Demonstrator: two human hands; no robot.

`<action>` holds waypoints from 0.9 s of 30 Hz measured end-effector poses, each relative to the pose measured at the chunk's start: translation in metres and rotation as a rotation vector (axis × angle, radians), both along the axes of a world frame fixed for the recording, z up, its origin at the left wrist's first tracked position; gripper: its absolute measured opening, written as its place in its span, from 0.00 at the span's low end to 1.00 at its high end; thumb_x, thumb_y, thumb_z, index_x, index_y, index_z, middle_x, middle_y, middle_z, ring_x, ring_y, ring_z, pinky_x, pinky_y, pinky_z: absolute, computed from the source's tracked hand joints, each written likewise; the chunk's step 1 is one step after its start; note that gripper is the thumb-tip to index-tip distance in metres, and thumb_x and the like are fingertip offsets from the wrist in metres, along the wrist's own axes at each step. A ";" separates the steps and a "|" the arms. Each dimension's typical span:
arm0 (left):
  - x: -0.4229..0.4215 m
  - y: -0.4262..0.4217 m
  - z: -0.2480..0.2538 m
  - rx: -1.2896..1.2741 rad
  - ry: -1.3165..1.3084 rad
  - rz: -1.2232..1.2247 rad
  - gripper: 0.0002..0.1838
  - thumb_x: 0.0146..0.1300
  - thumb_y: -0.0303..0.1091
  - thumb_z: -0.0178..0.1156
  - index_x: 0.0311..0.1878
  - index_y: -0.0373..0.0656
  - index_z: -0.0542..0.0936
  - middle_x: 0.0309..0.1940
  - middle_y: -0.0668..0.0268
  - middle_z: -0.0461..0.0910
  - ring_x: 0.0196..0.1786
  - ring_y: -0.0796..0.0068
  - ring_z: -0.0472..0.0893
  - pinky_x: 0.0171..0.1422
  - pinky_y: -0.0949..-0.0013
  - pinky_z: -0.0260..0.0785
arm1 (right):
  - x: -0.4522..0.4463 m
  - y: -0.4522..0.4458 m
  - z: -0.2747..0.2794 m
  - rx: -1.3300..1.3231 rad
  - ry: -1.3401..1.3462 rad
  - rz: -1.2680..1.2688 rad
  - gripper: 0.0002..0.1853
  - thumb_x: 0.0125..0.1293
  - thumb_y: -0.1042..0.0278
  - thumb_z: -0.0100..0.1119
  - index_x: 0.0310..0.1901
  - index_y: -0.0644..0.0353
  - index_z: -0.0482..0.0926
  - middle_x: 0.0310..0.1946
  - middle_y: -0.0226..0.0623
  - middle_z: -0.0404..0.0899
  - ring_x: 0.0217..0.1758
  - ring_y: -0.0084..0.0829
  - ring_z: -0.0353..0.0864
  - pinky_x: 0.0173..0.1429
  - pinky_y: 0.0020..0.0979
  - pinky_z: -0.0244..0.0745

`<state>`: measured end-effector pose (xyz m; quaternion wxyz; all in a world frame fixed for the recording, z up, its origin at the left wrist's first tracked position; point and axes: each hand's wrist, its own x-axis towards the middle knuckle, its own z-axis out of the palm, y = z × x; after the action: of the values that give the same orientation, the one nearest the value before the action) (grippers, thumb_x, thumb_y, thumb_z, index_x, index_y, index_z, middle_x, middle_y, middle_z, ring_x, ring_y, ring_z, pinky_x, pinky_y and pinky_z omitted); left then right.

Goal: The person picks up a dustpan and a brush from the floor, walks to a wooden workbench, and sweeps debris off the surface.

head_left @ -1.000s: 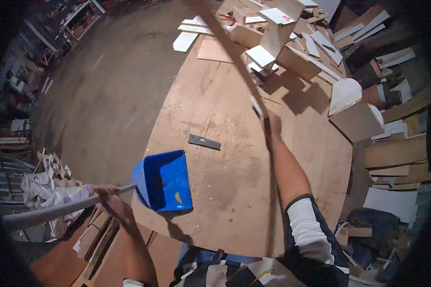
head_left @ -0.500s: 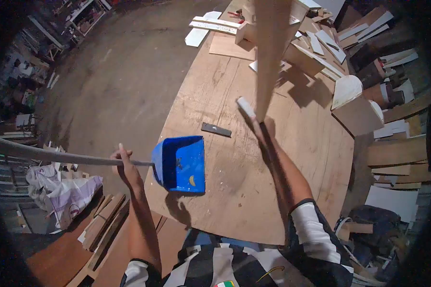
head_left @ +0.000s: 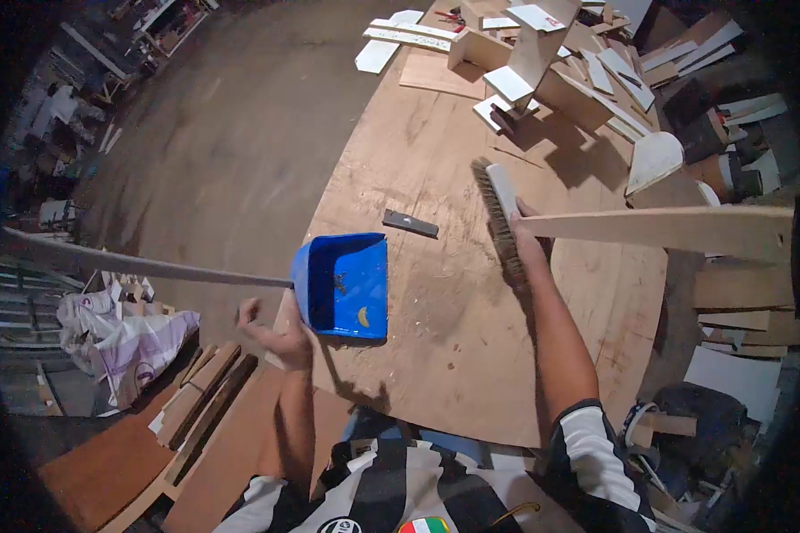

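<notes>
A blue dustpan [head_left: 372, 284] rests at the left edge of the wooden tabletop, with some dark debris and a yellowish curved scrap inside. Its long grey handle [head_left: 151, 266] sticks out to the left over the floor. Just below that handle, my left hand [head_left: 280, 338] is held apart from it, fingers loosely parted and holding nothing. My right hand [head_left: 526, 238] is wrapped round a bench brush [head_left: 501, 191] where its wooden handle [head_left: 658, 228] meets the head. The bristles face left, near the tabletop; contact cannot be made out. A dark flat bar [head_left: 411, 224] lies between dustpan and brush.
Wood offcuts and a white-topped wooden assembly [head_left: 529, 58] crowd the table's far end. A rounded board piece [head_left: 656, 162] stands at its right edge. Stacked planks [head_left: 200, 400] and a white-and-purple sack [head_left: 138, 346] lie at lower left. Fine dust covers the tabletop [head_left: 444, 311].
My left hand has let go of the dustpan handle and dropped below it. The brush has turned in my right hand, its handle swinging from upward to the right.
</notes>
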<state>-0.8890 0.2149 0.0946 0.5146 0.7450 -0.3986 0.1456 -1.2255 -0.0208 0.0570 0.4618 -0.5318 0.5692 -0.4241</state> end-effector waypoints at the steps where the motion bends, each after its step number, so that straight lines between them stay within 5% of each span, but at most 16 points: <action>1: -0.014 -0.012 -0.007 0.085 0.037 -0.090 0.24 0.52 0.33 0.68 0.50 0.37 0.71 0.44 0.58 0.70 0.53 0.64 0.69 0.58 0.62 0.59 | 0.007 0.007 0.014 0.021 0.004 -0.025 0.23 0.65 0.66 0.54 0.60 0.65 0.70 0.54 0.43 0.75 0.55 0.29 0.72 0.62 0.29 0.64; 5: -0.040 -0.092 -0.053 0.326 -0.029 -0.511 0.10 0.51 0.31 0.66 0.36 0.40 0.80 0.39 0.58 0.78 0.48 0.58 0.74 0.52 0.60 0.65 | 0.024 0.017 0.013 0.023 0.020 -0.044 0.22 0.64 0.66 0.55 0.58 0.64 0.72 0.51 0.42 0.77 0.54 0.29 0.73 0.61 0.29 0.65; 9: -0.055 -0.156 -0.100 0.582 -0.221 -0.740 0.12 0.51 0.29 0.61 0.41 0.40 0.80 0.42 0.59 0.79 0.50 0.58 0.75 0.54 0.60 0.66 | 0.031 0.024 -0.008 -0.037 0.038 -0.005 0.21 0.64 0.65 0.54 0.58 0.64 0.73 0.52 0.41 0.76 0.54 0.30 0.73 0.62 0.29 0.64; 14: -0.062 -0.198 -0.145 0.646 -0.521 -0.798 0.15 0.53 0.28 0.53 0.46 0.39 0.76 0.45 0.58 0.77 0.51 0.57 0.74 0.57 0.59 0.65 | 0.029 0.035 -0.001 0.103 -0.097 0.004 0.22 0.65 0.64 0.54 0.59 0.62 0.71 0.55 0.43 0.74 0.57 0.30 0.72 0.62 0.30 0.64; 19: -0.063 -0.212 -0.161 0.719 -0.690 -0.831 0.11 0.50 0.28 0.55 0.39 0.41 0.76 0.37 0.57 0.77 0.45 0.58 0.76 0.53 0.59 0.67 | 0.007 0.035 -0.009 0.142 0.072 -0.025 0.22 0.65 0.64 0.54 0.59 0.62 0.71 0.55 0.43 0.75 0.57 0.30 0.72 0.62 0.30 0.64; 25: -0.118 -0.233 -0.116 0.730 -0.299 -0.834 0.12 0.47 0.28 0.60 0.38 0.41 0.75 0.34 0.56 0.76 0.39 0.53 0.77 0.42 0.56 0.70 | -0.016 0.030 -0.018 0.116 0.035 -0.065 0.21 0.65 0.66 0.54 0.58 0.63 0.72 0.54 0.44 0.75 0.58 0.33 0.72 0.63 0.30 0.63; 27: -0.146 -0.247 -0.122 0.706 -0.157 -0.845 0.14 0.49 0.29 0.60 0.41 0.41 0.75 0.36 0.54 0.76 0.41 0.52 0.76 0.45 0.55 0.69 | -0.026 0.026 -0.009 0.127 -0.001 -0.095 0.21 0.65 0.67 0.54 0.58 0.64 0.72 0.54 0.43 0.75 0.58 0.32 0.72 0.62 0.30 0.64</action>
<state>-1.0348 -0.0323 -0.0276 0.2162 0.6345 -0.7245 -0.1606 -1.2515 0.0052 0.0482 0.4742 -0.4737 0.6193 -0.4089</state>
